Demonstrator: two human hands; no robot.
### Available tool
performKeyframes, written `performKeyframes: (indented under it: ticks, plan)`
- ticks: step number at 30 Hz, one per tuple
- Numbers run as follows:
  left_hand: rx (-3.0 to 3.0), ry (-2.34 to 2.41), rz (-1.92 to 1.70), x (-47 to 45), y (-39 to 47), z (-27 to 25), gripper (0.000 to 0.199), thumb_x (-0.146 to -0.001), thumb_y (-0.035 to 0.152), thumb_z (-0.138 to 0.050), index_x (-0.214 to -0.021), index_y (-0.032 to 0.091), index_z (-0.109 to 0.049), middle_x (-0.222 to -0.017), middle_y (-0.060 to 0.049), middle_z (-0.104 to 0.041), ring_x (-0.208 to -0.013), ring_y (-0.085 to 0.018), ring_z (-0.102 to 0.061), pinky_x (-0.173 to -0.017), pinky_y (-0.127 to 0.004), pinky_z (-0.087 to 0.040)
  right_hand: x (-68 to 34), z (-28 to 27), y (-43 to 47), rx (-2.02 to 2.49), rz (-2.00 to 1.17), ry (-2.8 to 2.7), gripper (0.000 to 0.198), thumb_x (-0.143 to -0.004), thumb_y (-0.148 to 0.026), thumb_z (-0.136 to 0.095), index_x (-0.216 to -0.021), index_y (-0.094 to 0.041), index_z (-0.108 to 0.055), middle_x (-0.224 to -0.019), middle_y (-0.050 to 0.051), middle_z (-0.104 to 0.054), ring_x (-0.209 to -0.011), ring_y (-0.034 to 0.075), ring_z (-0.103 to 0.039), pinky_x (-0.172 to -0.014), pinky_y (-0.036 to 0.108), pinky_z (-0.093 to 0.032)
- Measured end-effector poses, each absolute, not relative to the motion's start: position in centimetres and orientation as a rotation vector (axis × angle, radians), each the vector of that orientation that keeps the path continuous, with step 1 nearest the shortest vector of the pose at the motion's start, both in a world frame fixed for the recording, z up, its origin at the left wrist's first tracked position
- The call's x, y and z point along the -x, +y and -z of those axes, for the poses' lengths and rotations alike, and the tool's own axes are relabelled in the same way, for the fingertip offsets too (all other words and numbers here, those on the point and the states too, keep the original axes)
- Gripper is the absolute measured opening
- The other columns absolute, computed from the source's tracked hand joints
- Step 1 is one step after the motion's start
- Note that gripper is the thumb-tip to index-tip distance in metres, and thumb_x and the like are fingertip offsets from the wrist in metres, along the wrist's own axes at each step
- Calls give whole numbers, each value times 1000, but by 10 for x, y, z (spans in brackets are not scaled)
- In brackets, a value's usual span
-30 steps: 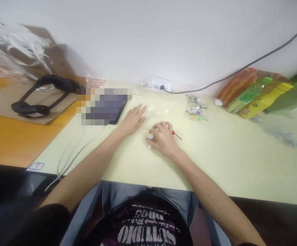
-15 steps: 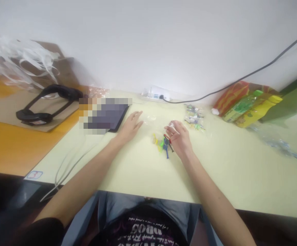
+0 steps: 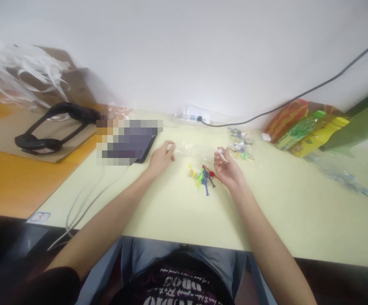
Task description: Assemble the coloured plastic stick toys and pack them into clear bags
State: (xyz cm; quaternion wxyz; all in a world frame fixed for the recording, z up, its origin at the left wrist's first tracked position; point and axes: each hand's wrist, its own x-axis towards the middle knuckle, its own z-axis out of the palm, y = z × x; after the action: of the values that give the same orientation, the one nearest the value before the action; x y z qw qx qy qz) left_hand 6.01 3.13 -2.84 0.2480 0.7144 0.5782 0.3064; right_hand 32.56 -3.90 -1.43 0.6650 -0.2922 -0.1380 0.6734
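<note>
My right hand (image 3: 231,170) is turned partly palm up, its fingers closed round a small white plastic piece (image 3: 222,156) whose kind is too small to make out. Just left of that hand, a little pile of coloured plastic pieces (image 3: 204,177) with thin stems lies on the table, in yellow, green, blue, red and black. My left hand (image 3: 161,159) rests beside the tablet, fingers loosely bent and thumb apart, with nothing visible in it. A clear plastic bag (image 3: 183,148) lies between my hands, close to the left fingertips.
A tablet (image 3: 146,148), partly pixelated, lies left of my left hand. Small packets of similar pieces (image 3: 241,144) lie beyond my right hand. A white power strip (image 3: 192,114) with a dark cable stands by the wall. Snack bags (image 3: 317,131) and a black headset-like frame (image 3: 57,127) flank the workspace.
My right hand has moved slightly right and turned over, showing the white piece more. The fingers of my left hand have curled in from a straighter pose.
</note>
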Motion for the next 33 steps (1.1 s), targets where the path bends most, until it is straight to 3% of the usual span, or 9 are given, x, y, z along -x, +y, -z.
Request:
performKeyframes:
  ticks: [5,9,12,17,22,25,29,31,33]
  plan:
    - [-1858,1587,-855,-65,33,28,34,-102,49,-49,-127,31,-64,-82,3,-80,-71,-19,-64,-66,-30,-40,-335,19,-37,820,-1340,-555,30,-76,-23,-90,-100,-19,-73,-87,0,-70,-69,5,-63,-55,9,-54]
    - [-1769,1582,-840,-65,38,26,34,-98,47,-54,-126,31,-65,-86,2,-82,-73,-20,-64,-66,-30,-39,-349,24,-34,981,-1244,-770,47,-65,-29,-95,-105,-21,-72,-85,0,-70,-60,6,-59,-41,12,-38]
    - [-1715,1551,-860,-65,44,27,36,-96,48,-58,-125,30,-66,-84,0,-82,-81,-22,-67,-69,-30,-41,-360,29,-30,1139,-1123,-943,48,-68,-47,-92,-100,-20,-69,-86,2,-71,-55,7,-59,-37,16,-28]
    - [-1682,1541,-878,-66,45,28,34,-94,47,-61,-123,29,-66,-83,0,-81,-92,-23,-71,-72,-30,-41,-366,34,-23,1252,-1093,-1153,56,-75,-68,-81,-99,-21,-66,-80,3,-71,-50,10,-58,-38,19,-29]
    - [-1727,1540,-883,-69,41,24,39,-94,58,-61,-118,28,-68,-81,-1,-81,-83,-23,-69,-68,-30,-38,-365,36,-22,1324,-1005,-1303,54,-79,-71,-75,-97,-20,-67,-67,2,-68,-44,10,-52,-40,22,-34]
    - [-1743,1550,-884,-70,41,25,37,-91,54,-66,-118,29,-68,-81,0,-81,-74,-21,-66,-66,-30,-37,-365,39,-21,1319,-946,-1344,54,-82,-68,-74,-108,-21,-68,-62,0,-67,-43,13,-52,-41,24,-39]
    - [-1720,1535,-919,-70,42,30,34,-89,49,-69,-117,28,-69,-81,1,-81,-69,-20,-64,-66,-30,-38,-364,44,-17,1279,-936,-1411,53,-83,-66,-74,-112,-22,-71,-85,7,-75,-68,23,-73,-42,24,-41]
    - [-1701,1513,-945,-70,43,31,34,-87,47,-71,-115,28,-69,-79,0,-81,-69,-21,-65,-66,-30,-39,-362,44,-15,1250,-956,-1440,51,-82,-65,-75,-110,-22,-72,-100,9,-76,-82,26,-77,-41,22,-41]
    - [-1685,1495,-967,-70,43,32,34,-86,46,-72,-114,27,-69,-78,0,-80,-69,-21,-65,-66,-30,-39,-361,43,-12,1234,-961,-1451,49,-81,-64,-76,-106,-22,-72,-107,10,-76,-82,25,-77,-41,22,-43]
